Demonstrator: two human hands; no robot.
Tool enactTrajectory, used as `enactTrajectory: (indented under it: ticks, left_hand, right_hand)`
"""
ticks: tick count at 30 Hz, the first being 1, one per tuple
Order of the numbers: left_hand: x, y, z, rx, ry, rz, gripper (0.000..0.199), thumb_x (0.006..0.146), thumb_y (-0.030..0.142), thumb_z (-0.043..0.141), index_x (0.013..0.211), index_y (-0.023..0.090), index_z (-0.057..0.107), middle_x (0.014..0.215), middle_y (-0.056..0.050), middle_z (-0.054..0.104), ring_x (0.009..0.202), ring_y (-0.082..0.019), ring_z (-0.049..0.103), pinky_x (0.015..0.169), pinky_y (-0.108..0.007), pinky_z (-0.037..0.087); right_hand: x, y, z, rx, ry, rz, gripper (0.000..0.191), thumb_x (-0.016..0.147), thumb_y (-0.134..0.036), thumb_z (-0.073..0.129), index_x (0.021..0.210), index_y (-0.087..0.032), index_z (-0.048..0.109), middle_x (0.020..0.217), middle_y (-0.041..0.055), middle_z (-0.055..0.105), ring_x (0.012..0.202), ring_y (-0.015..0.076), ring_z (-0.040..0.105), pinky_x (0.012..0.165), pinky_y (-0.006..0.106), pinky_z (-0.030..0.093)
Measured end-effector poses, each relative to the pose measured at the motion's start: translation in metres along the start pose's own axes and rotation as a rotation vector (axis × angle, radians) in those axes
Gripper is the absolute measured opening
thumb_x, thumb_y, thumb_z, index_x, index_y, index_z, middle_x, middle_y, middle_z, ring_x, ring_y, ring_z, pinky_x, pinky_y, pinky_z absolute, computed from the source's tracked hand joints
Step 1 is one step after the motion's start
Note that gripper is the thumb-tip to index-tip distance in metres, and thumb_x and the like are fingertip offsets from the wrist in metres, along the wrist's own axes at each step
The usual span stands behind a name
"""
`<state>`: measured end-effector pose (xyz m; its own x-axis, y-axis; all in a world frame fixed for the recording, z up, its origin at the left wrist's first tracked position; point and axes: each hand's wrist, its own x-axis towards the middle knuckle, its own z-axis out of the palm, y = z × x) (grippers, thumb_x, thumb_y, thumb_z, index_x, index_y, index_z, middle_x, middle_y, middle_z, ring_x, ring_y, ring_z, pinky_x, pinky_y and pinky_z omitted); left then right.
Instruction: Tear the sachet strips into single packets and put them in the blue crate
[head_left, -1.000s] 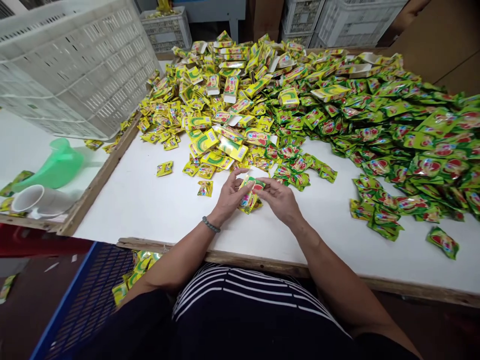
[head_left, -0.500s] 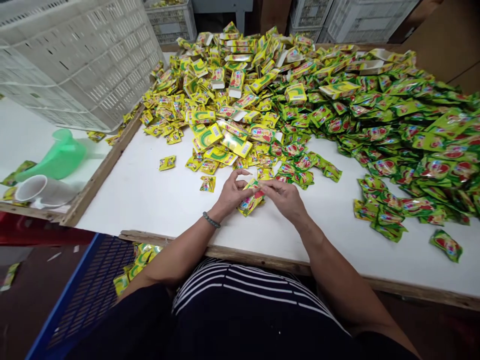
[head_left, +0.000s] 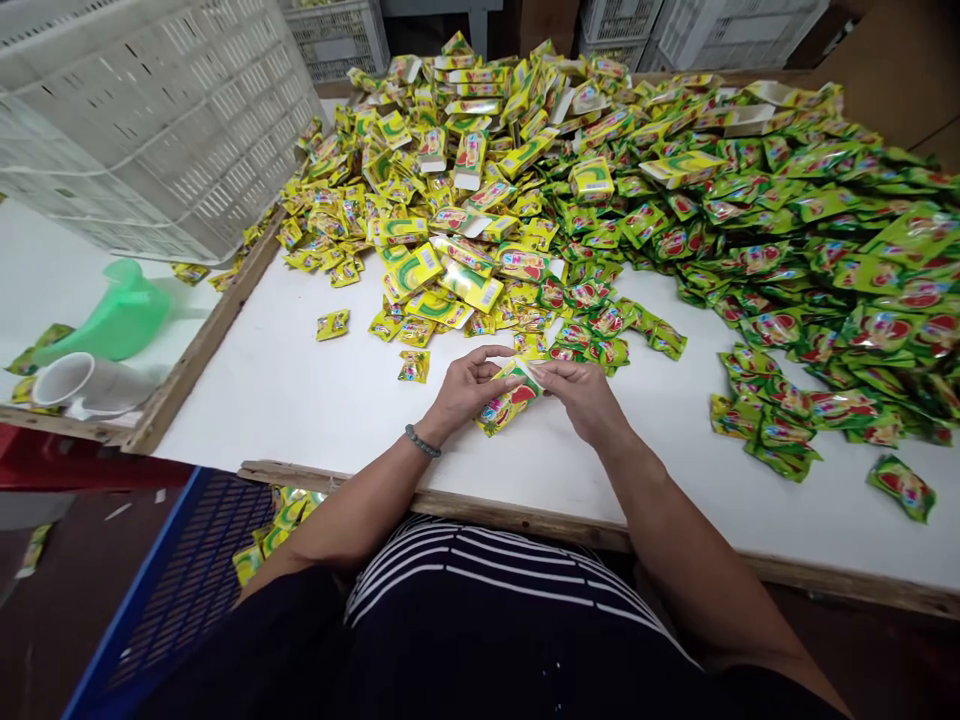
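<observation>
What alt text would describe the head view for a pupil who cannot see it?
Left hand and right hand hold a yellow box at a white table. Beyond them lie heaped yellow boxes and yellow packets, with green packets to the right. At left are a white crate, a green scoop and white cup.

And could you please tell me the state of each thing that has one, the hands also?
Left hand, closed on small box
Right hand, pinching its upper end
Small box, held, white flap showing
Yellow boxes, heaped, some flaps open
Green packets, mostly heaped
White cup, on its side
Green scoop, lying unheld
Blue basket, holding yellow packs
</observation>
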<state>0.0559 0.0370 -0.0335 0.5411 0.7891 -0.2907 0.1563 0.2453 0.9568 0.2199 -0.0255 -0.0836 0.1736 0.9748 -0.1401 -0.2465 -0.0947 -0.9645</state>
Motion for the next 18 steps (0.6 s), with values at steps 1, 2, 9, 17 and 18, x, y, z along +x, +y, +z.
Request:
enactTrajectory:
  ticks: [1,2,9,17,18]
  left_hand:
    - [0.0,-0.001,-0.001,-0.007,0.003,0.012,0.06,0.064,0.044,0.084,0.11,0.015,0.06,0.058,0.008,0.052,0.048,-0.004,0.045,0.049,-0.018,0.033]
    - [0.0,-0.002,-0.002,-0.01,0.007,0.023,0.058,0.065,0.045,0.083,0.11,0.014,0.06,0.057,0.008,0.05,0.048,-0.004,0.043,0.049,-0.018,0.032]
    - [0.002,-0.002,-0.008,0.056,-0.019,0.066,0.058,0.069,0.051,0.079,0.111,0.014,0.063,0.054,0.009,0.04,0.046,-0.004,0.034,0.048,-0.019,0.025]
    - [-0.003,0.002,-0.009,0.144,-0.028,0.102,0.057,0.07,0.053,0.077,0.109,0.012,0.068,0.057,0.005,0.048,0.051,-0.007,0.041,0.051,-0.022,0.028]
    - [-0.003,0.001,-0.009,0.141,-0.02,0.103,0.057,0.07,0.053,0.077,0.109,0.012,0.068,0.057,0.006,0.048,0.051,-0.006,0.04,0.05,-0.022,0.028]
  right_hand:
    - [-0.002,-0.001,0.001,-0.053,0.004,-0.046,0.026,0.078,-0.047,0.07,0.088,-0.024,0.078,0.089,0.0024,0.077,0.083,0.0214,0.068,0.084,0.041,0.054]
    - [-0.004,-0.002,0.003,-0.12,0.019,-0.113,0.025,0.081,-0.045,0.067,0.09,-0.025,0.078,0.093,0.0025,0.077,0.087,0.0224,0.069,0.087,0.042,0.053]
    - [-0.009,-0.004,0.016,-0.41,0.097,-0.375,0.028,0.088,-0.041,0.058,0.104,-0.027,0.076,0.109,0.0046,0.075,0.103,0.026,0.068,0.098,0.046,0.051]
    - [-0.008,-0.001,0.011,-0.419,0.027,-0.346,0.028,0.089,-0.036,0.055,0.1,-0.024,0.077,0.102,0.0064,0.077,0.094,0.0256,0.07,0.092,0.045,0.054]
    - [-0.01,-0.002,0.012,-0.492,0.03,-0.408,0.029,0.09,-0.036,0.053,0.102,-0.023,0.076,0.1,0.0076,0.077,0.094,0.0259,0.069,0.092,0.045,0.053]
